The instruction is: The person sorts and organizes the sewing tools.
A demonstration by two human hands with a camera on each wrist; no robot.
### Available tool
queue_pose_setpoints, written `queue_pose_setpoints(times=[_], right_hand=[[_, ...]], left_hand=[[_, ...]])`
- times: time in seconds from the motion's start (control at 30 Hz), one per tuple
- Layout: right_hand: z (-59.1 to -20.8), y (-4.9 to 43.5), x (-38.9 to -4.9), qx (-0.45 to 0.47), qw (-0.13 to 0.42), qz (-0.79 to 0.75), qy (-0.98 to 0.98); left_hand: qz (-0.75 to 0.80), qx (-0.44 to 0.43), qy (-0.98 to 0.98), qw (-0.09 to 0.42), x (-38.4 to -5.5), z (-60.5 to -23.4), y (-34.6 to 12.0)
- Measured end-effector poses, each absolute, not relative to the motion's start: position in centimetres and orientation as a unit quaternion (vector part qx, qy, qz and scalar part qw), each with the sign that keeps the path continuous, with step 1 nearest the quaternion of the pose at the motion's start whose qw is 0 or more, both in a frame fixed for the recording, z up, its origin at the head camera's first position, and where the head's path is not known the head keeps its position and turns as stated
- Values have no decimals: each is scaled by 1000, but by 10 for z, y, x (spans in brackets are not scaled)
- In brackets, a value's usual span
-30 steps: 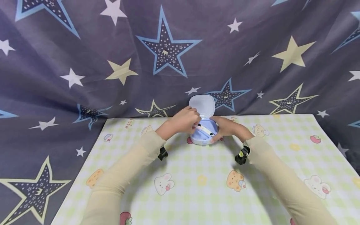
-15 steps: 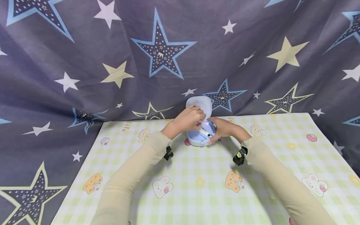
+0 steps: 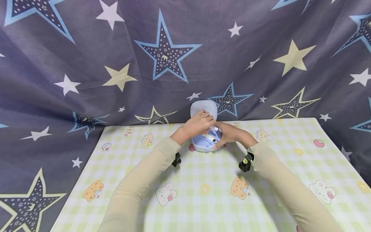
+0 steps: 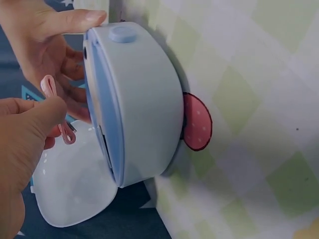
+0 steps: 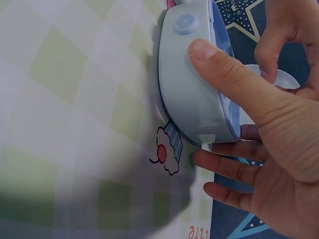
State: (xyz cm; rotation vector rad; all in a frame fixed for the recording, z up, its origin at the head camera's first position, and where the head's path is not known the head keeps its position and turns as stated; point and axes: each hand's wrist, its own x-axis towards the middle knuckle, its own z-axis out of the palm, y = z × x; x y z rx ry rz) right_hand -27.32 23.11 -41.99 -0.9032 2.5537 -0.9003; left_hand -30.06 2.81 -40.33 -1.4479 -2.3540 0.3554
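A light blue case (image 3: 204,149) stands on the table with its pale lid (image 3: 204,108) raised at the back. My left hand (image 3: 198,125) is over the left rear of the case, pinching a folded pink cord (image 4: 66,133) between thumb and fingers. My right hand (image 3: 232,133) grips the case's right side, its thumb (image 5: 224,69) on the front wall near a round blue button (image 5: 186,24) and the other fingers around towards the back. Inside the case lies a white strip-like piece with a black dot (image 3: 214,140).
A green-and-white checked cloth with cartoon prints (image 3: 191,206) covers the table. Right behind the case and lid hangs a dark curtain with stars (image 3: 121,103). Each wrist carries a small black camera, the right one (image 3: 245,162) close above the cloth.
My left hand has moved right, from the case's left edge to over its rear part near the lid. The right hand stays at the case's right side. The head view has shifted slightly.
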Motion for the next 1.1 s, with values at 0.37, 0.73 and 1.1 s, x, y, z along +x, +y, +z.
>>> queue_pose_setpoints(times=[0.37,0.73,1.1], right_hand=[[-419,229,-273,-321,140,-312,883],[-421,230,-274,-325,142,-317,879],[-420,230,-273,-319,137,-312,884]], left_hand=[[163,-515,-827,155,-297,-410,34],[194,-509,-828,135,-299,-416,41],[205,-504,-829,130,-299,-419,40]])
